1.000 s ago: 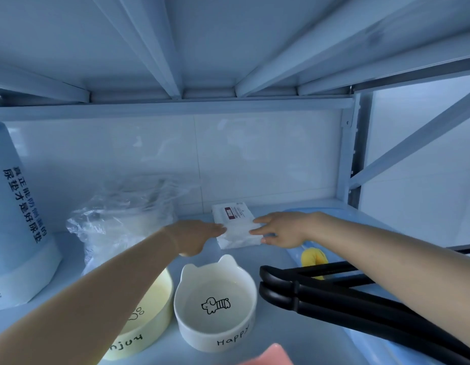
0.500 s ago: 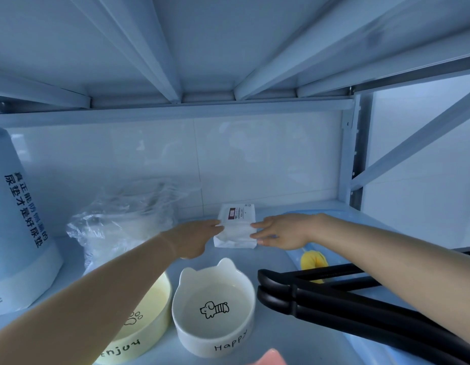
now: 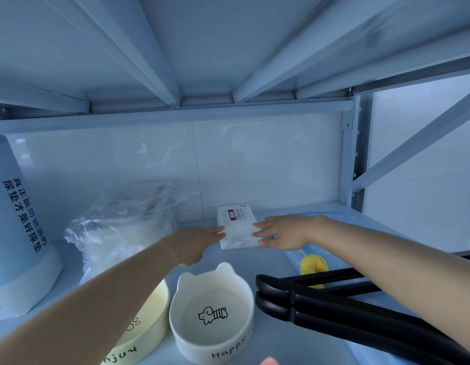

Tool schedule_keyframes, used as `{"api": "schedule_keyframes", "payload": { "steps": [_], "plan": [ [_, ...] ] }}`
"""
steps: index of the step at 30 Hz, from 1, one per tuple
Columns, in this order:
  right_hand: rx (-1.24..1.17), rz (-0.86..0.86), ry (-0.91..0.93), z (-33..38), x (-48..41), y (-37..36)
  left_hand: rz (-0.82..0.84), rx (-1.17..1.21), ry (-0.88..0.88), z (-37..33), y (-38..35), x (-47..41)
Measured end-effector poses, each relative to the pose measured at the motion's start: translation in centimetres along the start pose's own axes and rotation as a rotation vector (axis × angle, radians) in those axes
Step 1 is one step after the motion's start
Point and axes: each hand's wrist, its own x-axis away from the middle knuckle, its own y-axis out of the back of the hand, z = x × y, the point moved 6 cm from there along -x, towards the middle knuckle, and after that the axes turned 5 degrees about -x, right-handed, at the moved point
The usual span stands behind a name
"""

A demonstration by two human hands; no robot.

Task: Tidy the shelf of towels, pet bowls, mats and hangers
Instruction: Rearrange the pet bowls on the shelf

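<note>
A small white towel pack with a dark red label lies flat near the back of the shelf. My left hand touches its left edge with the fingertips. My right hand grips its right edge, fingers over the top and thumb at the front. Closer to me stand a white cat-eared pet bowl marked "Happy" and a yellow pet bowl, partly hidden by my left forearm. Two black hangers lie at the right on a blue mat.
A crumpled clear plastic bag of white items sits at the back left. A tall pale blue package with printed characters stands at the far left. The upper shelf's beams hang close overhead. A metal upright bounds the right.
Both hands slid the white towel pack toward the back wall and turned it straighter. The pack tilted up briefly and now lies flat. The bowls and hangers stayed put.
</note>
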Motion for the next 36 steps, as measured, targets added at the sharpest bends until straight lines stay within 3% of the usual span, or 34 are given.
{"api": "schedule_keyframes", "payload": {
  "steps": [13, 23, 36],
  "plan": [
    [0.051, 0.054, -0.003, 0.6, 0.3, -0.3, -0.018, 0.124, 0.035, -0.2, -0.3, -0.3],
    [0.078, 0.084, -0.084, 0.1, -1.0, 0.0, 0.062, 0.146, 0.072, -0.4, -0.6, -1.5],
    [0.062, 0.07, -0.076, 0.2, -0.6, -0.1, -0.004, -0.067, 0.032, -0.9, -0.5, -1.0]
  ]
}}
